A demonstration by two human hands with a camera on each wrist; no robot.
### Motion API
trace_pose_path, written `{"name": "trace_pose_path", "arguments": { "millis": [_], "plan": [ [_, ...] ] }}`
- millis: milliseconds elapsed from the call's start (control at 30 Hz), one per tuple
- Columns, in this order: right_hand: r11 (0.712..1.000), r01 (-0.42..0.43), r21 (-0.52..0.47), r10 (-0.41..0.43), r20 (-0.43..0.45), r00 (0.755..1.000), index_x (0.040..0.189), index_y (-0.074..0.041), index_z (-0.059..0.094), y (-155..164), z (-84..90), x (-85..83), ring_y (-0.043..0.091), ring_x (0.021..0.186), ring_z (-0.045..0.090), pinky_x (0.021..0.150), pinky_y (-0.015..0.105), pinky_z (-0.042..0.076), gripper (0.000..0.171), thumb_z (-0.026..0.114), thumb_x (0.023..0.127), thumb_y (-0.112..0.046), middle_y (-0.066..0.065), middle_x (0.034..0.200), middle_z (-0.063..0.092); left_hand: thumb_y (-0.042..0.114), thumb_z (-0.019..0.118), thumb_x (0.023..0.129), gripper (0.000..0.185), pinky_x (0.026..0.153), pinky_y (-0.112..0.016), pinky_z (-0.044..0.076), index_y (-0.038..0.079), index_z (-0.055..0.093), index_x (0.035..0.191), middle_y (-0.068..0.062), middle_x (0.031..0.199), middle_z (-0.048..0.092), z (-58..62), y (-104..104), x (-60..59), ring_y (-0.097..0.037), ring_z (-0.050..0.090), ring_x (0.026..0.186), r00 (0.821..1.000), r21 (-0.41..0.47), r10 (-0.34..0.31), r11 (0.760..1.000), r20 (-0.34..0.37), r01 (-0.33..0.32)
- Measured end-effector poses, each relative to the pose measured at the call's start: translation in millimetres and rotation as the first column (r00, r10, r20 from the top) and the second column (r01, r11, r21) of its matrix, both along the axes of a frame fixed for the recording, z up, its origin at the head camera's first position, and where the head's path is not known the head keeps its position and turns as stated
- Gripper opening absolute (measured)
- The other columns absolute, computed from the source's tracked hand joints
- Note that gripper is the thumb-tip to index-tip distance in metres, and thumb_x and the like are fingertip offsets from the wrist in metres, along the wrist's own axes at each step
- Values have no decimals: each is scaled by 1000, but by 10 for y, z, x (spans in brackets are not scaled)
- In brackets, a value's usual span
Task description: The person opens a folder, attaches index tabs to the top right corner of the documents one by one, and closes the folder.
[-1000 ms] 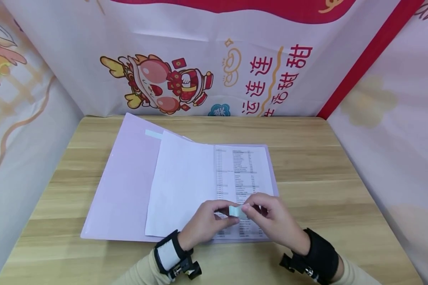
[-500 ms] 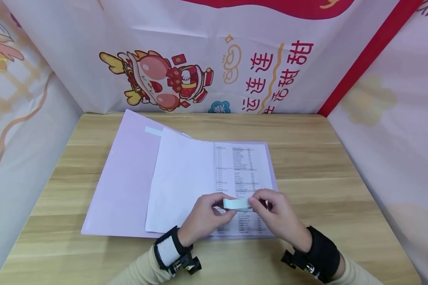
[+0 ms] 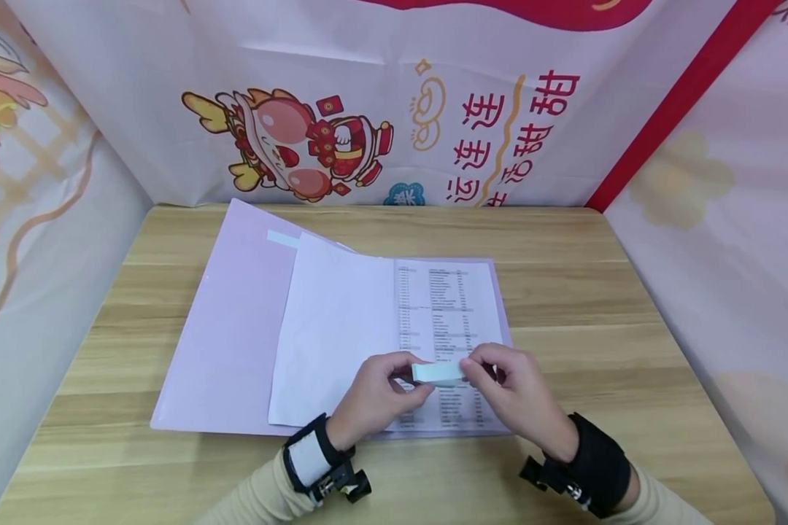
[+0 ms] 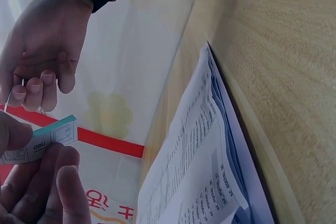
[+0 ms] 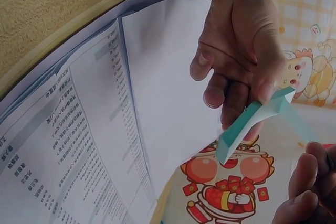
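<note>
Pad [image 3: 437, 373] of small pale-teal sticky slips, a flat little block with printed markings on its side, sits up in the air between both hands, just above the lower part of the printed sheet [image 3: 449, 321]. Left hand [image 3: 376, 399] has it pinched, thumb on top and curled fingers underneath, gripping the pad's left end. From the left wrist view the pad [image 4: 39, 145] shows a white side with dark lettering and a teal edge, thumb and fingers [image 4: 65, 187] clamped round it. Right hand [image 3: 515, 397] closes in from the other side, fingertips curled and pinching at the pad's right end; in the right wrist view a thin, see-through teal slip [image 5: 299, 121] stretches from the pad [image 5: 252, 124] toward the right fingers [image 5: 307, 182]. Both wrists carry black straps, sleeves are beige, forearms angled inward so the hands meet near the table's front edge.

Underneath, that printed sheet is smooth white paper with columns of fine dark text, lying flat in the right half of an open lilac folder [image 3: 223, 335]. A blank white page [image 3: 335, 321] is turned over onto the left half. The folder looks thin, glossy plastic, with a pale strip [image 3: 282, 238] near its top left. All of it rests on a light wood-grain table [image 3: 597, 306], walled in by a festive cloth [image 3: 381, 109] with a cartoon dragon.
</note>
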State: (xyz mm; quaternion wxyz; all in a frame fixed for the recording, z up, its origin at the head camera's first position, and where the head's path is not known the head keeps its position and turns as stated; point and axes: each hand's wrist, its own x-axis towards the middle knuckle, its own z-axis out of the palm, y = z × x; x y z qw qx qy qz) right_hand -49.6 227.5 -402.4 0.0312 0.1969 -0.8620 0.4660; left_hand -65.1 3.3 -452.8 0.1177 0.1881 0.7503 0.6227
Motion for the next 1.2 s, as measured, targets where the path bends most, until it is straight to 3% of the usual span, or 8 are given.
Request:
{"name": "trace_pose_path", "arguments": {
  "millis": [300,533,733,933,1067,1200],
  "plan": [
    [999,11,-49,-13,-20,1000,76,-14,64,30,48,-6,5,53,38,46,23,32,26,64,98,-2,-8,68,51,7,78,87,19,66,-25,58,7,74,105,-3,99,74,-38,-3,-4,-13,68,87,1000,11,1,1000,7,-1],
    [997,40,-59,-41,-5,999,75,-18,61,84,85,5,9,52,40,45,25,32,30,61,101,-2,-5,69,54,8,78,87,20,64,-24,56,7,74,106,-1,101,72,-17,-20,7,-18,62,89,1000,-11,-1,1000,18,1],
    [997,69,-30,-69,8,998,75,-17,62,130,78,-19,10,52,42,45,26,34,30,61,101,-5,-5,70,56,6,78,85,24,64,-25,56,12,74,108,5,104,70,-23,-23,15,-15,60,91,1000,-13,-9,1000,24,9],
    [993,117,-28,-117,17,993,76,-14,65,171,56,-69,13,61,48,52,26,37,27,61,101,-6,-3,74,59,4,79,84,23,76,-31,57,15,73,104,8,102,70,-46,-6,35,-12,63,91,999,-37,-30,999,18,31],
    [988,153,-15,-153,34,988,79,-11,67,206,31,-109,14,66,51,55,25,39,24,61,102,-7,-3,75,60,5,82,82,22,80,-30,56,18,71,97,11,96,70,-72,36,83,-8,65,87,997,-120,-81,990,2,81],
    [985,171,3,-171,58,984,81,-8,68,235,-1,-148,14,69,52,58,25,41,23,61,102,-8,-2,75,61,11,86,81,23,74,-22,53,21,72,97,15,92,68,-102,112,174,0,61,81,980,-268,-197,946,-30,183]
  ]
}}
